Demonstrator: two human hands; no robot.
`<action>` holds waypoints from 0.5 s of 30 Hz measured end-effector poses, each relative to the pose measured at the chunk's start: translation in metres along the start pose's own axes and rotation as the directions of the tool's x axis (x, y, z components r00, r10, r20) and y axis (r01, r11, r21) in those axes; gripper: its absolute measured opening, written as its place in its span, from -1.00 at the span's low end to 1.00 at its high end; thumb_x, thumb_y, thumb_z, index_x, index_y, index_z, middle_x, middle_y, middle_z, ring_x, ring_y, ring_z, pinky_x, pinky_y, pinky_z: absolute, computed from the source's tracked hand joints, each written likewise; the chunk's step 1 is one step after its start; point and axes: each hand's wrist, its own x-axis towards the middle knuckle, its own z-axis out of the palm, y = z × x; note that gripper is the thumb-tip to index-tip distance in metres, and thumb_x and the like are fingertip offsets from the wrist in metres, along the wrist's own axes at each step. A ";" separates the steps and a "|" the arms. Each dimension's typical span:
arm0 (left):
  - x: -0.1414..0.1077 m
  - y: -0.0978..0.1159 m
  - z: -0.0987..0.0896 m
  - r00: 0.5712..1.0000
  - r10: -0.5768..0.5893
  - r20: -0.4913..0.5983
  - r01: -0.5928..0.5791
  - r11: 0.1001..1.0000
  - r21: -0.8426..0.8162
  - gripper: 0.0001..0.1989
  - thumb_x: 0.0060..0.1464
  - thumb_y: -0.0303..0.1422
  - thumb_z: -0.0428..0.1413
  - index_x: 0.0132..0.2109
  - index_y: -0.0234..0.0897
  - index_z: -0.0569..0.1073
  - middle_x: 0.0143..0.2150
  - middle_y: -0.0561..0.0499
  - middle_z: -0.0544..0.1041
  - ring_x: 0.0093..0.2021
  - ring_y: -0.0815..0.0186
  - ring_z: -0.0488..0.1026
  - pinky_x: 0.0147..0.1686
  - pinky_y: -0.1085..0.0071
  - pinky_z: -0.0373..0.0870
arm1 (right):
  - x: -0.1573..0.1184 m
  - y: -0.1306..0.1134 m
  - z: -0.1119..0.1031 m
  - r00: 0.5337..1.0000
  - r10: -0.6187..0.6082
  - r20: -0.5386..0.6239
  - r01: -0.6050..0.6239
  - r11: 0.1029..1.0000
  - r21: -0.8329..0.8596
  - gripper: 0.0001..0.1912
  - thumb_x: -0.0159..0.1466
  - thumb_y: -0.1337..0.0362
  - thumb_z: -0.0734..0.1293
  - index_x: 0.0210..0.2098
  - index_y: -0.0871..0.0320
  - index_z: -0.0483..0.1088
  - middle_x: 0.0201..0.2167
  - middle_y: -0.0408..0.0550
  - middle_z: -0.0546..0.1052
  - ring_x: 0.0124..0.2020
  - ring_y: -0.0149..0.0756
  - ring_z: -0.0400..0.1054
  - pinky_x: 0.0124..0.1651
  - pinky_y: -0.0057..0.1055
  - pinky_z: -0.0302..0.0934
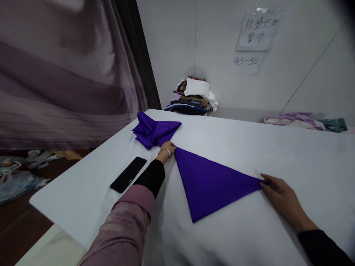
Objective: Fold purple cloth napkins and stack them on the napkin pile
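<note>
A purple cloth napkin (213,181), folded into a triangle, lies on the white table with one point toward me. At its upper left corner is my left hand (168,147), its fingers closed on the cloth. My right hand (277,192) pinches the right corner between thumb and fingers. Between the two hands the far edge runs straight. Just beyond my left hand, more purple cloth (155,129) sits in a crumpled, folded heap, partly hidden by that hand.
A black phone (128,174) lies left of my left arm on the white table (77,184). Stacked folded clothes (194,96) stand behind the far edge, and more cloth (302,121) lies at the far right. A curtain (69,74) hangs at left; paper signs (256,31) are on the wall.
</note>
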 end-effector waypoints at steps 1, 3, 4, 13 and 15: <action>0.000 0.001 -0.001 1.000 0.010 -0.001 -0.010 1.000 0.026 -0.88 -0.23 -0.49 0.24 -0.44 -0.26 0.49 -0.34 0.00 0.55 -0.15 0.25 0.44 -0.16 0.47 0.29 | 0.000 -0.001 -0.001 1.000 -0.013 0.003 0.014 1.000 -0.017 -0.55 0.13 0.02 0.23 -0.07 0.11 0.39 -0.21 -0.01 0.48 -0.16 -0.08 0.35 -0.10 -0.14 0.24; 0.001 0.003 -0.003 1.000 0.026 0.001 -0.026 0.997 0.073 -0.90 -0.25 -0.50 0.24 -0.49 -0.25 0.48 -0.37 -0.02 0.55 -0.17 0.23 0.44 -0.18 0.46 0.29 | 0.002 -0.001 -0.001 0.998 -0.057 0.012 0.058 0.997 -0.054 -0.57 0.14 0.04 0.21 -0.08 0.11 0.39 -0.22 -0.01 0.48 -0.15 -0.08 0.34 -0.09 -0.14 0.23; 0.001 0.004 -0.004 0.999 0.033 0.006 -0.033 0.995 0.092 -0.90 -0.26 -0.50 0.24 -0.51 -0.25 0.47 -0.38 -0.02 0.55 -0.17 0.23 0.45 -0.20 0.46 0.29 | 0.002 0.000 -0.002 0.996 -0.083 0.019 0.084 0.994 -0.072 -0.58 0.15 0.04 0.21 -0.09 0.11 0.39 -0.21 -0.01 0.48 -0.14 -0.08 0.33 -0.09 -0.14 0.23; -0.005 0.007 -0.008 0.996 0.075 0.040 -0.080 0.987 0.136 -0.88 -0.22 -0.48 0.21 -0.56 -0.25 0.41 -0.41 -0.02 0.53 -0.20 0.24 0.44 -0.24 0.48 0.27 | 0.009 0.002 -0.009 0.966 -0.179 0.185 0.213 0.960 -0.182 -0.64 0.21 0.10 0.16 -0.09 0.06 0.40 -0.19 -0.03 0.48 -0.14 -0.11 0.34 -0.13 -0.22 0.24; -0.007 0.005 -0.008 0.997 0.071 0.036 -0.074 0.992 0.107 -0.88 -0.18 -0.47 0.20 -0.54 -0.25 0.40 -0.41 -0.01 0.52 -0.20 0.24 0.44 -0.25 0.48 0.28 | 0.011 -0.001 -0.012 0.955 -0.190 0.230 0.236 0.953 -0.192 -0.67 0.20 0.14 0.15 -0.14 0.06 0.42 -0.23 -0.03 0.50 -0.17 -0.12 0.36 -0.15 -0.23 0.24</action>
